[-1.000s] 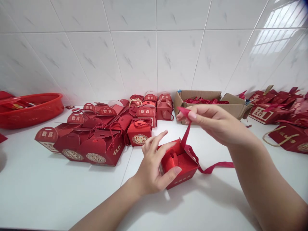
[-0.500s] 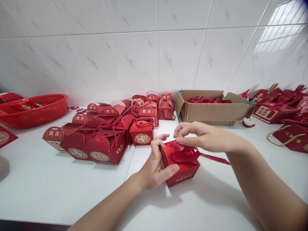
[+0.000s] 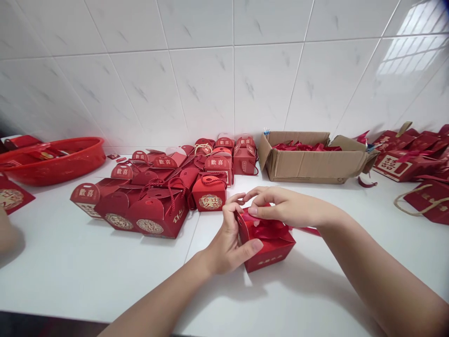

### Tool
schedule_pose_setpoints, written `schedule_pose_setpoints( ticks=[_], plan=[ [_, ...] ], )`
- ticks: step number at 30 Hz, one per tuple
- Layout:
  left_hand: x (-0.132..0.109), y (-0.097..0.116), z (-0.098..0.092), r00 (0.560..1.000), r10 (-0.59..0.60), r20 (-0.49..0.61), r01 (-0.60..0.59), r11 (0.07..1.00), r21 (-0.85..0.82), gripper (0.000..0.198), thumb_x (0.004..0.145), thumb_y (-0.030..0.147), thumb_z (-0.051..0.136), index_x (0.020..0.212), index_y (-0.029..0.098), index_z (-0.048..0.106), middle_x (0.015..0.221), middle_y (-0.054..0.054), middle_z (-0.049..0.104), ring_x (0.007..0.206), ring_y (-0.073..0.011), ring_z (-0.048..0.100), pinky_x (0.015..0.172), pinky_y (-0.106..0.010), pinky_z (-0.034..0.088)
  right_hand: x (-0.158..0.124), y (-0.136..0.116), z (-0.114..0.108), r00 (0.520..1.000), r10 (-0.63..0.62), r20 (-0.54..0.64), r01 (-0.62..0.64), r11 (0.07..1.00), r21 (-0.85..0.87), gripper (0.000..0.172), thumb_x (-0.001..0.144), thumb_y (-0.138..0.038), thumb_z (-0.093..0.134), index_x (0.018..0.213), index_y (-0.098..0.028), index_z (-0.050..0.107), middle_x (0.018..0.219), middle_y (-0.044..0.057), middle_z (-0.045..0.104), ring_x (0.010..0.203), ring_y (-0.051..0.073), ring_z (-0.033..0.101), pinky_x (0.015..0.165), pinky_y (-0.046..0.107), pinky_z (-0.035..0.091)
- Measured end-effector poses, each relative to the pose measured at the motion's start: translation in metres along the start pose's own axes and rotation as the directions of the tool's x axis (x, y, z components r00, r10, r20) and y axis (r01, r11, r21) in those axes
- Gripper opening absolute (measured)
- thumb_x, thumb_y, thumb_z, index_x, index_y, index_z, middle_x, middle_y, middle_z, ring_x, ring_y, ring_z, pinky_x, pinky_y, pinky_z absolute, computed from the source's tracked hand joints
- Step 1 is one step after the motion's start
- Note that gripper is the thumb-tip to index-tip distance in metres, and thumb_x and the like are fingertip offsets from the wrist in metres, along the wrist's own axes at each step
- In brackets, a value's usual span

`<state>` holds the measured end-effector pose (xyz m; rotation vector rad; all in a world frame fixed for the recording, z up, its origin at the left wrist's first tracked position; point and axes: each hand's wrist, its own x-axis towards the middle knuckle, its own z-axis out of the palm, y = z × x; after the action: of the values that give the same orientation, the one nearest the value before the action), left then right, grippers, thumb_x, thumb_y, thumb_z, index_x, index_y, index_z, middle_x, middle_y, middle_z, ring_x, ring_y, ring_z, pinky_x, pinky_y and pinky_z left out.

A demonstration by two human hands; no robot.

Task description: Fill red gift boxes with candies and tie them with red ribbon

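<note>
Fingers, left hand (image 3: 228,248): curled round the left end of the red box (image 3: 271,252), thumb laid along its near top edge, the others bent behind the raised flap (image 3: 243,234), steadying it.
Fingers, right hand (image 3: 289,206): arched over the top, thumb and forefinger pressed together, seemingly pinching the ribbon (image 3: 310,231) beside that flap.
Place of the red box: upright on the desk (image 3: 105,276), between the two hands, nearer than the cardboard box (image 3: 315,166) and apart from the clustered boxes (image 3: 150,227) on the left.
Weight and walls: probably light, folded from thin card; stiff enough to stand, yet likely to dent under a hard squeeze. Whether anything lay inside could not be told.
Surface: smooth, so it might well have slid on the desk if left unheld.
Best hold: low on the side walls or at a corner, with flat, gentle pressure; the flap looked easier to crease.
Ribbon: soft and limp, likely slippery, best nipped close to the flap.
Hidden: the right hand covered the ribbon's path across the top and the end of its tail; the far wall was out of sight.
Cut off: a blurred part of somebody's arm or hand (image 3: 6,236) at the left edge.
Hard to read: gold lettering on the near wall.
</note>
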<state>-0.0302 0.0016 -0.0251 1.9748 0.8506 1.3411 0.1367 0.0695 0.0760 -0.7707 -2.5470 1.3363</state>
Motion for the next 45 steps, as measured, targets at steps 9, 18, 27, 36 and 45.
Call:
schedule_pose_setpoints(
  ticks=[9, 18, 27, 36, 45],
  plan=[
    [-0.002, -0.008, -0.001, 0.984, 0.009, -0.179, 0.020, 0.987, 0.158, 0.058, 0.085, 0.068, 0.035, 0.121, 0.023, 0.028, 0.134, -0.015, 0.025, 0.127, -0.0306, 0.028, 0.098, -0.049, 0.032, 0.000, -0.006, 0.007, 1.000, -0.007, 0.010, 0.009, 0.986, -0.167, 0.036, 0.089, -0.042, 0.047, 0.066, -0.018, 0.061, 0.110, 0.007, 0.059, 0.108, 0.024, 0.052, 0.088, 0.035, 0.039],
    [0.009, 0.017, -0.019, 0.987, -0.029, -0.161, 0.077, 0.950, 0.303, 0.033, 0.091, 0.035, 0.046, 0.062, 0.019, 0.041, 0.062, 0.001, 0.042, 0.061, -0.0137, 0.040, 0.059, -0.030, 0.034, -0.001, -0.004, 0.008, 1.000, 0.009, -0.009, -0.011, 0.973, -0.230, 0.034, 0.090, -0.042, 0.043, 0.066, -0.019, 0.052, 0.105, 0.009, 0.061, 0.112, 0.027, 0.049, 0.094, 0.042, 0.034],
    [0.067, 0.065, -0.057, 0.898, -0.439, 0.018, 0.440, 0.897, -0.048, 0.034, 0.084, 0.041, 0.059, 0.063, 0.016, 0.051, 0.055, 0.005, 0.037, 0.048, -0.0067, 0.032, 0.046, -0.022, 0.025, -0.029, -0.004, -0.018, 0.986, 0.094, -0.139, -0.124, 0.968, -0.219, 0.051, 0.081, -0.060, 0.051, 0.117, -0.024, 0.056, 0.120, 0.009, 0.058, 0.106, 0.027, 0.054, 0.082, 0.034, 0.043],
    [0.111, 0.138, -0.076, 0.913, -0.280, -0.297, 0.307, 0.950, 0.048, 0.025, 0.078, 0.039, 0.064, 0.069, 0.016, 0.070, 0.064, -0.006, 0.066, 0.041, -0.0097, 0.050, 0.035, -0.022, 0.032, -0.031, 0.004, -0.026, 0.924, 0.381, -0.038, -0.349, 0.798, -0.492, 0.073, 0.063, -0.039, 0.071, 0.130, -0.025, 0.045, 0.104, 0.007, 0.065, 0.081, 0.026, 0.063, 0.053, 0.029, 0.042],
    [0.089, 0.125, -0.094, 0.904, -0.175, -0.390, 0.238, 0.964, 0.118, 0.026, 0.069, 0.048, 0.072, 0.054, 0.028, 0.063, 0.050, -0.003, 0.058, 0.042, -0.0173, 0.051, 0.036, -0.033, 0.041, -0.035, 0.001, -0.030, 0.970, 0.245, -0.001, -0.230, 0.910, -0.346, 0.046, 0.078, -0.023, 0.048, 0.124, -0.023, 0.043, 0.080, 0.001, 0.065, 0.065, 0.018, 0.062, 0.051, 0.025, 0.041]
  ],
)
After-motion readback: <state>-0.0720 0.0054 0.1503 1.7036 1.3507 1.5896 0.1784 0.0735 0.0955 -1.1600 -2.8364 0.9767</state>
